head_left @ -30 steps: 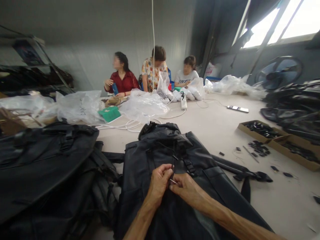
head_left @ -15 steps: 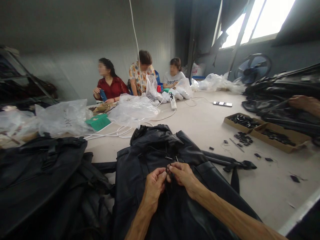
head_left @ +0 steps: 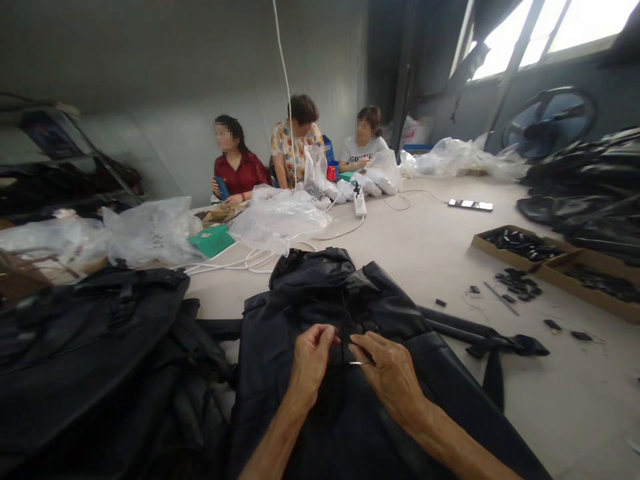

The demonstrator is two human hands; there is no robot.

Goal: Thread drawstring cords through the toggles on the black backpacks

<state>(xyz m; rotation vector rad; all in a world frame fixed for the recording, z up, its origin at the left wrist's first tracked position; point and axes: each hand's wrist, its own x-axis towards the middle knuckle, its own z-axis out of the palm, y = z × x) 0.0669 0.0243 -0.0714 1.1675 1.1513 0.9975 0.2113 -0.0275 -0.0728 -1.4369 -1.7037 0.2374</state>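
A black backpack (head_left: 300,407) lies in front of me on the pale table. Over its upper middle, my left hand (head_left: 314,357) is closed in a pinch near a thin dark cord; what lies between its fingertips is too small to make out. My right hand (head_left: 387,367), just to the right, has its fingers curled round a thin metal tool (head_left: 358,363) that points left. A small gap separates the two hands.
More black bags (head_left: 75,373) lie at the left. Small black parts (head_left: 520,283) and two cardboard boxes (head_left: 590,277) sit at the right. Clear plastic bags (head_left: 285,217), a power strip (head_left: 359,202) and white cables are further back. Three people sit across the table.
My hands have moved apart a little. The metal tool, upright before, now lies nearly level. The hand at the far right is out of view, and the whole view has shifted.
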